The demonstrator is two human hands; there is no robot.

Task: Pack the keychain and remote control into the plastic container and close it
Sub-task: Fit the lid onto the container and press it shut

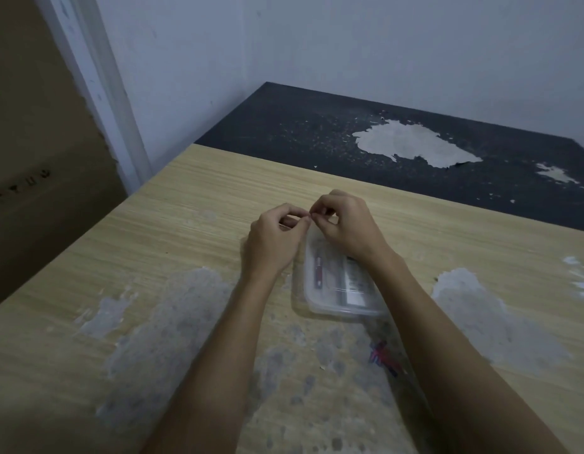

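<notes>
A clear plastic container (329,299) lies on the wooden table (185,224) with its lid on top. Through the plastic I see a red keychain item (317,271) and a grey remote control (351,283) inside. My left hand (272,239) and my right hand (344,224) are both at the container's far end, fingers curled and pinched together, fingertips almost touching each other. The far edge of the container is hidden under my hands, so I cannot tell exactly what the fingers pinch.
The table's surface is worn in grey patches (192,309). A small red and blue mark or scrap (382,355) lies near my right forearm. Behind the table is a dark surface (415,145) with peeled white patches; a wall and door frame (97,93) stand at left.
</notes>
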